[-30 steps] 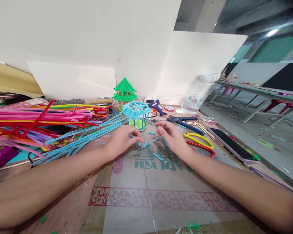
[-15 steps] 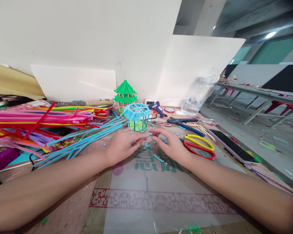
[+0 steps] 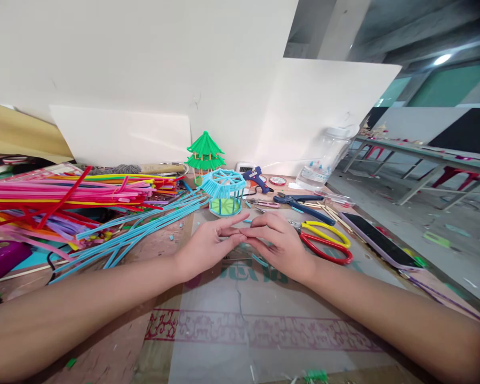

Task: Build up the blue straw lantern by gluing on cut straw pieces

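Observation:
My left hand point(image 3: 210, 244) and my right hand point(image 3: 282, 242) meet fingertip to fingertip over a clear plastic sheet point(image 3: 216, 320). The fingers of both are pinched together; whatever lies between them, if anything, is too small to make out. Just beyond them stands a small round frame of light blue pipe cleaners point(image 3: 226, 186) on a green base. Short cut blue pieces point(image 3: 260, 260) lie under and beside my right hand. Close by on the right are scissors with red and yellow handles point(image 3: 330, 240). Long blue pipe cleaners point(image 3: 144, 226) stretch out left of my left hand.
A pile of coloured pipe cleaners point(image 3: 64, 194) fills the left side. Behind stand a green tiered-roof model point(image 3: 205, 154), a blue glue gun point(image 3: 258, 178) and a water bottle point(image 3: 320, 160). Blue-handled pliers point(image 3: 304, 202) and a phone point(image 3: 378, 240) lie at right.
My hands have come together, so the fingertips now touch where there was a small gap. They have shifted slightly nearer and cover some of the cut blue pieces.

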The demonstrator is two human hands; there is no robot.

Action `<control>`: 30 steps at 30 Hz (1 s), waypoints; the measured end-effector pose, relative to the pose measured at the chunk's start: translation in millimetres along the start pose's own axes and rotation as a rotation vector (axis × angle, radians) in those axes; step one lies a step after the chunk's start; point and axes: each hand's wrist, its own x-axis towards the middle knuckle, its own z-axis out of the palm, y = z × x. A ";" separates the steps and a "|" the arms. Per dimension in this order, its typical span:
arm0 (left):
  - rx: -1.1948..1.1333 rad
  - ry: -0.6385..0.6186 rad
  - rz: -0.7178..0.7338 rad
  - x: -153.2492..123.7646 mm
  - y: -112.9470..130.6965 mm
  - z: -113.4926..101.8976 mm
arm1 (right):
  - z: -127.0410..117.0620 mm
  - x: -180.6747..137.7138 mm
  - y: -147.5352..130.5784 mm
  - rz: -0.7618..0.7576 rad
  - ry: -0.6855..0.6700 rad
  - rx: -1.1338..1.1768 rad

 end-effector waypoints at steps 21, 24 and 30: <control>0.715 0.285 0.067 37.8 -39.7 -58.2 | -88.9 44.5 43.6 0.644 -0.135 -0.052; 0.762 0.267 0.058 39.4 -48.7 -56.9 | -99.4 46.5 45.3 0.678 -0.117 -0.056; 0.878 0.266 0.035 41.4 -59.7 -59.9 | -116.7 42.3 62.0 0.692 -0.346 -0.304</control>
